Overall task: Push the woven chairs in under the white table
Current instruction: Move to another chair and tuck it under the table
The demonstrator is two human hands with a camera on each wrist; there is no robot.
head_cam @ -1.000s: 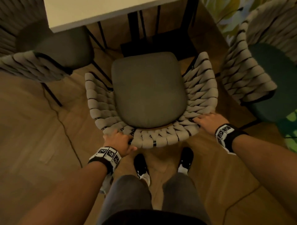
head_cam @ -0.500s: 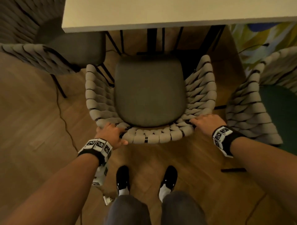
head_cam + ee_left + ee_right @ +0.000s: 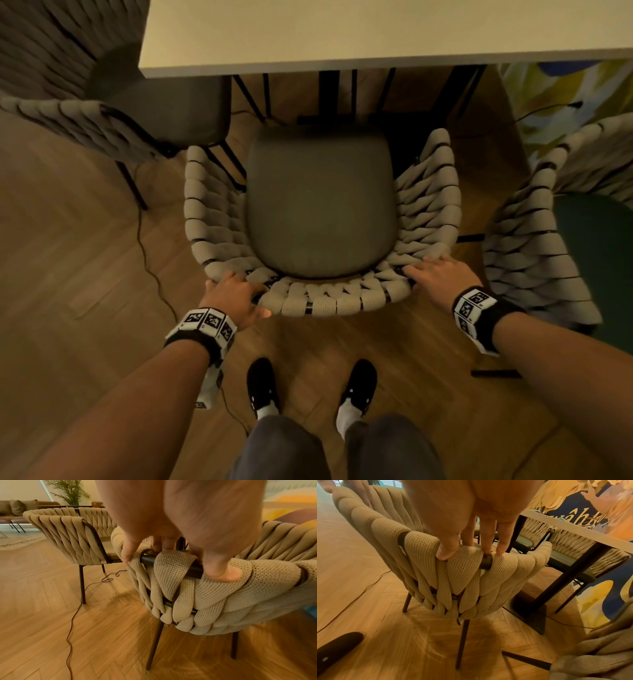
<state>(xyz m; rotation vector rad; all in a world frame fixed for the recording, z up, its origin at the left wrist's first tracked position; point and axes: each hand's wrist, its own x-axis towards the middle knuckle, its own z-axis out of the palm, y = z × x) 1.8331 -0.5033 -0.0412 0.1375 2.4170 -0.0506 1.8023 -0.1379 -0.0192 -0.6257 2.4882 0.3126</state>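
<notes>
Both hands grasp the chair (image 3: pixel 322 205) by its woven back rim: left hand (image 3: pixel 236 298) fingers (image 3: pixel 128 553) curl over it, right hand (image 3: pixel 442 277) fingers (image 3: pixel 486 539) drape over it. Beyond the fingers, the seat front nears the counter (image 3: pixel 376 31) edge.

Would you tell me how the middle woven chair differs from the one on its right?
The middle woven chair has a grey seat cushion; the right woven chair has a dark green one. Both hands, left hand and right hand, are on the middle chair's backrest; the right chair is untouched. Both share beige woven backs.
</notes>
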